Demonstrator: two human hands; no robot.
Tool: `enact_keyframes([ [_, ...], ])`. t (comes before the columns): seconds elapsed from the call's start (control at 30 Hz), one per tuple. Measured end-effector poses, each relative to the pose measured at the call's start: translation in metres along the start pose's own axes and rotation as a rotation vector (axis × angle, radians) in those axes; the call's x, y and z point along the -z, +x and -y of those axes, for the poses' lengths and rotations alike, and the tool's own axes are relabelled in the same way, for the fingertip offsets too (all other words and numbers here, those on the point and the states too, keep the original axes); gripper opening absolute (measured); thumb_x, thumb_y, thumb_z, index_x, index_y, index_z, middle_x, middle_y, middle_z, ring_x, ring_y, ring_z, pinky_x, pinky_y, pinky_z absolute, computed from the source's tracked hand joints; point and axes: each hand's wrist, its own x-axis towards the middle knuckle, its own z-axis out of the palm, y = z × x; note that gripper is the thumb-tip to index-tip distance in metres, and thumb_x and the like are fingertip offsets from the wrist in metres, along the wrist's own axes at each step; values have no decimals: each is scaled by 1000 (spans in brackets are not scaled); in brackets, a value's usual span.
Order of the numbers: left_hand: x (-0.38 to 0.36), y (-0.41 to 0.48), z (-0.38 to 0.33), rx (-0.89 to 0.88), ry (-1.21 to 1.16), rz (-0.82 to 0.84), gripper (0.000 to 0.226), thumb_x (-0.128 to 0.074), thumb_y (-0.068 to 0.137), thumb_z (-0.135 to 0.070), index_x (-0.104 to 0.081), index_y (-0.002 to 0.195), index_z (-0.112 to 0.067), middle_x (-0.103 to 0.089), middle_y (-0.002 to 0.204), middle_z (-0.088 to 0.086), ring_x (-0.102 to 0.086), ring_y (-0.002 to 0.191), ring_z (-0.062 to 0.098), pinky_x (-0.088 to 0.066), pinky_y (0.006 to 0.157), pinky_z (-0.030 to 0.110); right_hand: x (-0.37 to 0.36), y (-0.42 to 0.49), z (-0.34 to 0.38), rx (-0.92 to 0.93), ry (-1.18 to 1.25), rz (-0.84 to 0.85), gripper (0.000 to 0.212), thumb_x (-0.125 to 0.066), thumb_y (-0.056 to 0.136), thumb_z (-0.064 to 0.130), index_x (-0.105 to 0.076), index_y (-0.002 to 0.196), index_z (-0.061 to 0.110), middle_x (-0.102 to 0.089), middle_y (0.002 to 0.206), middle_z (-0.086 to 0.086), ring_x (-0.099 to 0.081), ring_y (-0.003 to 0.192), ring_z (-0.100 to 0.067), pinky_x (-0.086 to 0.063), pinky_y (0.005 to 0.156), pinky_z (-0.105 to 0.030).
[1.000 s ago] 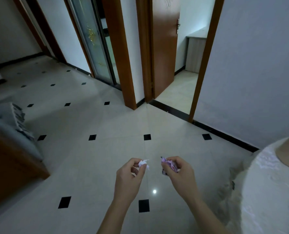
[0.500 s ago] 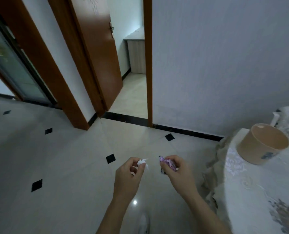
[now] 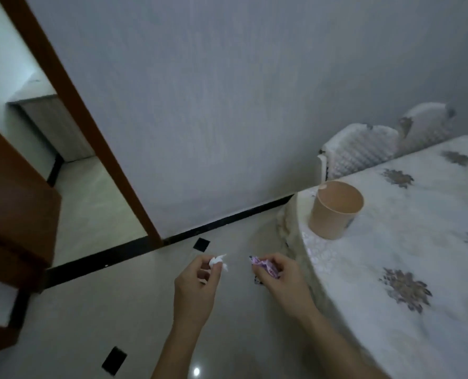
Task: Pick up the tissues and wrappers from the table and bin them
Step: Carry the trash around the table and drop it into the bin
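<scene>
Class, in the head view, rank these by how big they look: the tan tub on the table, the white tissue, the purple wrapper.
1. tan tub, clearly largest.
2 and 3. purple wrapper in the right hand and white tissue in the left hand: alike, both partly hidden, so unranked.

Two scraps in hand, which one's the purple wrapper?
The crinkled purple-and-white wrapper, pinched in the right hand on the table side. The left hand holds a plain white crumpled tissue.

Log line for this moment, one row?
left hand: pinches tissue | right hand: pinches purple wrapper | tan container: upright on table
</scene>
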Motion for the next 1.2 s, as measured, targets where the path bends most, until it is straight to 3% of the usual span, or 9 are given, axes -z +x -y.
enact_keyframes([
  [0.13,-46,33,-17,-79,-86,171,14,-67,90,-29,-66,78,-36,-60,65,0,-49,51,9,-37,45,20,43,8,-8,-75,-34,-227,12,-72,88,30,-71,79,22,-73,71,3,-69,67,-7,-53,61,-23],
  [0.2,-72,45,-28,-100,-128,253,14,-68,89,-27,-68,76,-33,-62,65,0,-48,50,7,-36,46,18,66,11,-15,-95,-45,-326,9,-72,87,30,-71,79,26,-73,71,6,-68,68,-6,-53,62,-23],
  [0.33,-124,65,-49,-151,-151,399,12,-68,89,-26,-70,78,-30,-60,59,-11,-47,49,4,-35,46,15,104,19,-29,-119,-36,-473,8,-71,88,30,-71,80,27,-73,73,5,-69,73,-12,-57,68,-38],
  [0.63,-199,120,-96,-233,-68,536,7,-68,88,-26,-68,82,-29,-65,68,-17,-57,58,2,-40,51,12,165,73,-41,-129,52,-635,5,-72,87,23,-72,83,25,-73,70,2,-71,68,-15,-61,71,-49],
  [0.83,-230,153,-112,-324,-18,592,8,-69,87,-33,-67,80,-31,-56,56,-11,-45,48,3,-36,48,17,186,110,-48,-151,57,-679,4,-74,85,30,-71,83,32,-73,75,7,-71,74,-14,-60,73,-49],
  [0.97,-250,181,-122,-488,100,599,8,-67,87,-37,-67,84,-29,-52,55,-10,-49,52,6,-46,54,33,198,133,-46,-131,-109,-666,8,-73,85,37,-70,81,30,-70,74,5,-68,72,-11,-58,68,-43],
  [1.07,-267,206,-132,-638,220,591,12,-63,89,-40,-65,89,-29,-56,70,-16,-52,59,5,-46,55,30,210,156,-44,-113,-360,-649,15,-68,84,38,-66,82,23,-66,75,3,-61,72,-12,-52,62,-40],
  [1.2,-289,234,-136,-822,339,581,13,-61,89,-38,-63,90,-25,-62,81,-12,-56,68,12,-47,56,31,218,186,-46,-117,-603,-617,14,-63,86,33,-65,89,20,-63,84,4,-58,82,-17,-49,64,-38],
])
